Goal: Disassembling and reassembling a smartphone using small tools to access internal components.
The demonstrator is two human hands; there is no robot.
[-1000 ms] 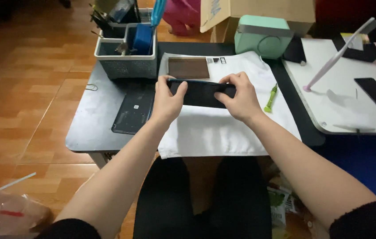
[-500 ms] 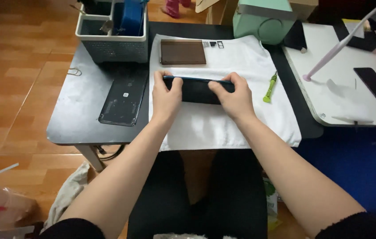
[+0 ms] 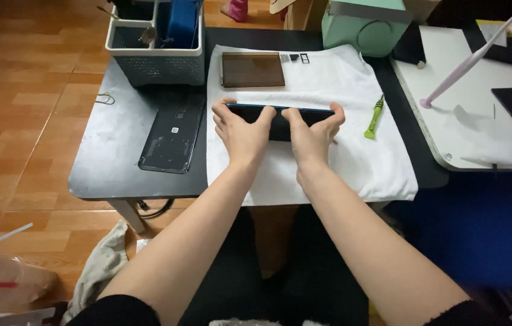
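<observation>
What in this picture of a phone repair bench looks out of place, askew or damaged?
The dark phone back cover lies apart, askew on the black table, while both hands grip the phone on the white cloth. Nothing looks spilled.

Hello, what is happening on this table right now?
A person holds a dark phone flat over a white cloth, the left hand and the right hand both pressing on it. A separate back cover lies on the dark table to the left. A brown panel lies further up the cloth, and a green screwdriver to the right.
</observation>
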